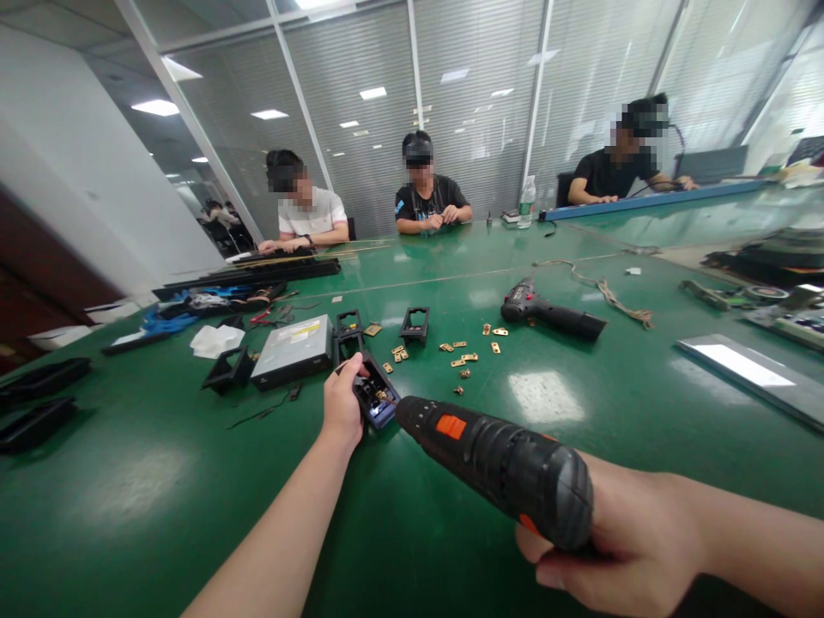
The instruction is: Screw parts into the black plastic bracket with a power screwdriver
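My left hand (345,402) grips a small black plastic housing (379,415) by its left side, with brass-coloured parts visible inside it. In my right hand (634,536) is a black cordless drill (495,459) with orange switches, its nose pointing left into the housing. Whether the bit touches a screw cannot be made out. Just beyond the housing lie several small brass plates (469,357) and a few brass screw-like pieces (464,374). A black rectangular frame (415,325) stands behind them.
A second drill (552,313) lies further back, near a coiled cord (621,302). To the left sit a silver disc drive (293,350), a black frame (228,371) and white tissue (216,341). A flat grey panel (753,373) is at right. Three people sit across the green table (160,515).
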Tool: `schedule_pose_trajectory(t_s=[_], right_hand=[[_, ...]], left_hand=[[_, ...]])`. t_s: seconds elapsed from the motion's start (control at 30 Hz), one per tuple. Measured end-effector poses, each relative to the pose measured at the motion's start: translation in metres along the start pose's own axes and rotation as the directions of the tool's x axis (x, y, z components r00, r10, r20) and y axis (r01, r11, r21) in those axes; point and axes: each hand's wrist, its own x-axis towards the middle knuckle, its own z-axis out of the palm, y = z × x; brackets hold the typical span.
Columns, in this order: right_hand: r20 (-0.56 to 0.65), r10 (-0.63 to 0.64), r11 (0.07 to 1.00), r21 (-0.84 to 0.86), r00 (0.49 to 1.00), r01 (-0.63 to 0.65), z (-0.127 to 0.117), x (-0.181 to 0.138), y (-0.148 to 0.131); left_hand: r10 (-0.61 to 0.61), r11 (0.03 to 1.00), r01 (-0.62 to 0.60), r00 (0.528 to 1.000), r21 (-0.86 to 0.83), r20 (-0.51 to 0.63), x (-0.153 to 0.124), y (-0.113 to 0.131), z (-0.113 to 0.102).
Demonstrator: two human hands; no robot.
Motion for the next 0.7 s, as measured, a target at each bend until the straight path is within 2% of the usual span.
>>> schedule_pose_trajectory(t_s=[0.7], right_hand=[[0.014,0.032,0.999,-0.016,0.999,-0.031,0.0016,-0.0031,-0.0005]], left_hand=[[0.015,1.0,-0.015,1.0,-0.017,-0.005,0.005,-0.0051,-0.0027]])
